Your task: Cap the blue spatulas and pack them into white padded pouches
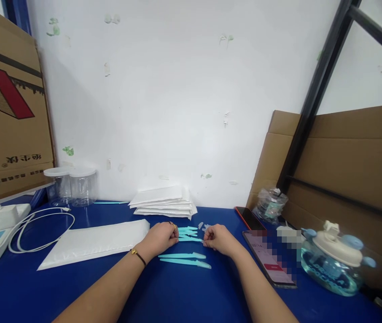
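Several turquoise eyebrow razors [187, 232] lie in a loose group between my hands on the blue table. My left hand [160, 237] is closed at the handle end of the nearest one in that group. At the other end of this razor [191, 239], my right hand [218, 237] pinches the blade end with thumb and forefinger. Whether a cap sits in that pinch is hidden. Closer to me, two more razors [184, 261] lie side by side. A few small clear plastic caps [201, 225] rest just left of my right hand.
A white padded mailer [97, 242] lies at left, with a stack of mailers [163, 200] by the wall. Clear jars [82, 188], a white cable [43, 211] and a power strip [6, 224] stand left. Right are phones [268, 260] and a water bottle [334, 260].
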A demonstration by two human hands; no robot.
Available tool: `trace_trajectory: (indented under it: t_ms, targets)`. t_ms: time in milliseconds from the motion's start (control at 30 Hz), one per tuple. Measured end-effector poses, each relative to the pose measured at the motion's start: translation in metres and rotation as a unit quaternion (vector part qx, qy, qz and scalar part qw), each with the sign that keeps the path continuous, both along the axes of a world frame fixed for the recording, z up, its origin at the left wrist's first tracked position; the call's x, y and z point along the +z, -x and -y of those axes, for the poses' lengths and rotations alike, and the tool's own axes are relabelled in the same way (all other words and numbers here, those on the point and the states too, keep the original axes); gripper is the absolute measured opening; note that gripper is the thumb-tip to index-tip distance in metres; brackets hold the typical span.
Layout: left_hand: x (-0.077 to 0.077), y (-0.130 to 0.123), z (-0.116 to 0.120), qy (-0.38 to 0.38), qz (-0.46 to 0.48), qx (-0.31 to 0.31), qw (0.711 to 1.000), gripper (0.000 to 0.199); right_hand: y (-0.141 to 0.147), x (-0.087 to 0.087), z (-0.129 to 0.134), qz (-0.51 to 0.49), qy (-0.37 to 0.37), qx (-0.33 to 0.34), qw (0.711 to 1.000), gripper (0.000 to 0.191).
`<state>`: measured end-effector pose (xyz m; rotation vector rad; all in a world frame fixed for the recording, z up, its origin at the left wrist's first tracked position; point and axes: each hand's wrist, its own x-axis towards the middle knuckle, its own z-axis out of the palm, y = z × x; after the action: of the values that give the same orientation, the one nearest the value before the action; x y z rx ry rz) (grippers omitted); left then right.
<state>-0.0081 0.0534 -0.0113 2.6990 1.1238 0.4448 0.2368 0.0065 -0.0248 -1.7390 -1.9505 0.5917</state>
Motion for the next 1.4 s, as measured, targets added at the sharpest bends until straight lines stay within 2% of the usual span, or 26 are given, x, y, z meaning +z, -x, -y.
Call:
trace_trajectory:
  t_ms: [300,633,867,1000,1133,1200,1400]
  targets:
    - [-0.002,-0.001,0.001,0.028,0.014,-0.01,0.999,0.008,-0.003,0.004,0.005,-0.045,0.039,0.01,0.998,0.004]
    - [-0.009,-0.006,-0.001,0.097,0.04,-0.025,0.994,0.013,-0.005,0.01,0.007,-0.077,0.067,0.045,0.994,0.011]
    - [-0.012,-0.008,-0.004,0.123,0.046,-0.03,0.991,0.012,0.006,0.009,0.008,-0.076,0.028,0.063,0.995,0.007]
    - [-0.009,-0.006,-0.004,0.109,0.052,-0.028,0.992,0.014,0.0,0.013,0.008,-0.053,0.013,0.051,0.997,0.009]
    - [-0.006,0.0,-0.006,0.057,0.069,-0.013,0.996,0.016,-0.022,0.022,0.01,-0.022,-0.067,-0.033,0.997,0.013]
    - [-0.006,0.002,-0.007,0.039,0.066,-0.009,0.997,0.015,-0.03,0.024,0.011,0.005,-0.077,-0.057,0.995,0.014]
    - [-0.007,0.003,-0.008,-0.006,0.023,0.004,1.0,0.017,-0.024,0.011,0.004,0.008,-0.071,-0.038,0.997,0.013]
